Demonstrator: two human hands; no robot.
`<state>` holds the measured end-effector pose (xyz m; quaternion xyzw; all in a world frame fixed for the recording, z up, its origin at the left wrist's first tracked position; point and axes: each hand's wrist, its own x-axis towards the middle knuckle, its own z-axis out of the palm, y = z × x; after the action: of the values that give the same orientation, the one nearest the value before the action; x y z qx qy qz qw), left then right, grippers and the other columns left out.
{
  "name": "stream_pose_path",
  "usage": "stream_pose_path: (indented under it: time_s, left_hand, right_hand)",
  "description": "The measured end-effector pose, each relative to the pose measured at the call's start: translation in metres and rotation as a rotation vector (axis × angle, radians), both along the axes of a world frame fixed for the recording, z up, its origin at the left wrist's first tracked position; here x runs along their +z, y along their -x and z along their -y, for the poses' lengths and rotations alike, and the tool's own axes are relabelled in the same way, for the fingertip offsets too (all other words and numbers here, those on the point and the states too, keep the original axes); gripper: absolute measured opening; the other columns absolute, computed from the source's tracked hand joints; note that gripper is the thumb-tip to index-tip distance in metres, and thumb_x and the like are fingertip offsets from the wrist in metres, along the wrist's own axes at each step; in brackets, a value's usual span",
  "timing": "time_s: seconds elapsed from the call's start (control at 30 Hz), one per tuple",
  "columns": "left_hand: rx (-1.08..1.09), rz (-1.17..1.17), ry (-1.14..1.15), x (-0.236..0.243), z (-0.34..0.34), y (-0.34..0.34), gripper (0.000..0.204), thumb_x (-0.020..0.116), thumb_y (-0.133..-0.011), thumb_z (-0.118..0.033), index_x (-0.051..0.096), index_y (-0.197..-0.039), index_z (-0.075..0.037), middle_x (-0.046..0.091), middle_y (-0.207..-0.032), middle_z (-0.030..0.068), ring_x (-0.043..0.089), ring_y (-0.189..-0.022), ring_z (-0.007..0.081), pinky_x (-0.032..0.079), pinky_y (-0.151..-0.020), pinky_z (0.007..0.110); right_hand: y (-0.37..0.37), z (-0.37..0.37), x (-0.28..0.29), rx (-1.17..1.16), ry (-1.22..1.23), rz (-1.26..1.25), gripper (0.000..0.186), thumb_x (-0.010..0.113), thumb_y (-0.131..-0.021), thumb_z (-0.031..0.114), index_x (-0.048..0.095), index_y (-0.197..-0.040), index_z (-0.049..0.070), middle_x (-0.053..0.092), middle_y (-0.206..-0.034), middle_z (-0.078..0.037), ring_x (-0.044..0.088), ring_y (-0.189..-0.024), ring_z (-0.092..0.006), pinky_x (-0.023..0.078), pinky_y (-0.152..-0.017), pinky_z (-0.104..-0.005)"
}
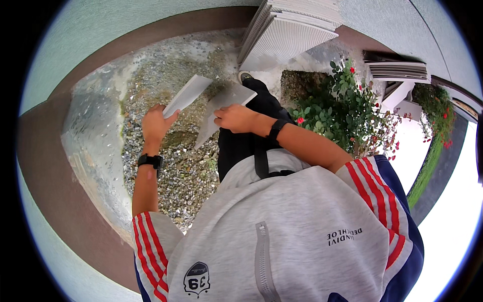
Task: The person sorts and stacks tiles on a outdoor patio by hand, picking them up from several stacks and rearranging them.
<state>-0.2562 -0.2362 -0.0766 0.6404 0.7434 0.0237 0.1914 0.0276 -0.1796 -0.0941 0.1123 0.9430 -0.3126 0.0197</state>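
Gravel (166,100) lies below, a rose bush (342,110) to the right. Left hand (157,123) pinches one white sheet (187,94); right hand (236,118) grips another (221,108), both held over the stones. Either sheet, held only by an edge, could slip or catch wind and drop.

Both arms are stretched out in front, bare forearms with a black band on each wrist. The left hand (157,123) is up with its fingers curled shut in a pinch, thumb on top. The right hand (236,118) reaches in from the right, elbow bent, knuckles up, fingers closed in a grip too
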Motion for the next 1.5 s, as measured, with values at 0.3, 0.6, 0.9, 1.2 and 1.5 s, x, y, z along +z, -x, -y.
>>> stream_pose_path:
  time_s: [0.3, 0.6, 0.9, 1.2, 1.5]
  left_hand:
    - [-0.045, 0.037, -0.023, -0.004, 0.009, -0.004, 0.043, 0.072, -0.075, -0.046, 0.069, -0.080, -0.003, 0.064, -0.079, 0.0100, 0.064, -0.073, 0.0317, 0.052, -0.063, 0.042]
    - [-0.019, 0.065, -0.014, -0.008, 0.026, -0.019, 0.041, 0.071, -0.077, -0.042, 0.068, -0.084, -0.002, 0.065, -0.084, 0.0090, 0.063, -0.083, 0.0286, 0.053, -0.070, 0.040]
    - [-0.016, 0.013, 0.043, 0.002, 0.021, -0.027, 0.040, 0.071, -0.078, -0.042, 0.069, -0.084, -0.002, 0.063, -0.083, 0.0088, 0.063, -0.082, 0.0284, 0.053, -0.068, 0.039]
    - [0.028, 0.008, 0.034, -0.004, 0.014, -0.016, 0.040, 0.071, -0.077, -0.044, 0.069, -0.082, -0.004, 0.064, -0.082, 0.0083, 0.063, -0.079, 0.0286, 0.052, -0.066, 0.041]
    - [0.014, -0.006, 0.040, -0.004, 0.007, -0.009, 0.036, 0.072, -0.076, -0.041, 0.069, -0.083, -0.006, 0.064, -0.081, 0.0098, 0.063, -0.076, 0.0310, 0.052, -0.064, 0.042]
  right_hand:
    - [0.002, -0.004, 0.003, 0.024, -0.007, 0.049, 0.017, 0.064, -0.067, 0.004, 0.061, -0.083, 0.003, 0.058, -0.090, -0.010, 0.062, -0.087, -0.0300, 0.052, -0.069, -0.0418]
    - [0.011, -0.009, -0.003, 0.000, -0.075, 0.008, 0.010, 0.060, -0.073, 0.008, 0.061, -0.082, 0.003, 0.060, -0.089, -0.010, 0.063, -0.085, -0.0284, 0.053, -0.070, -0.0383]
    - [0.001, 0.000, -0.005, 0.037, -0.209, 0.049, 0.007, 0.060, -0.072, 0.011, 0.059, -0.075, 0.005, 0.063, -0.070, -0.007, 0.066, -0.065, -0.0266, 0.053, -0.058, -0.0374]
    - [-0.085, -0.046, 0.016, 0.121, -0.296, 0.104, 0.008, 0.061, -0.071, 0.013, 0.056, -0.071, 0.007, 0.062, -0.066, -0.005, 0.065, -0.066, -0.0254, 0.052, -0.057, -0.0356]
    - [-0.123, -0.067, 0.035, 0.113, -0.303, 0.187, 0.006, 0.060, -0.072, 0.011, 0.055, -0.073, 0.008, 0.061, -0.068, -0.004, 0.065, -0.065, -0.0249, 0.048, -0.055, -0.0359]
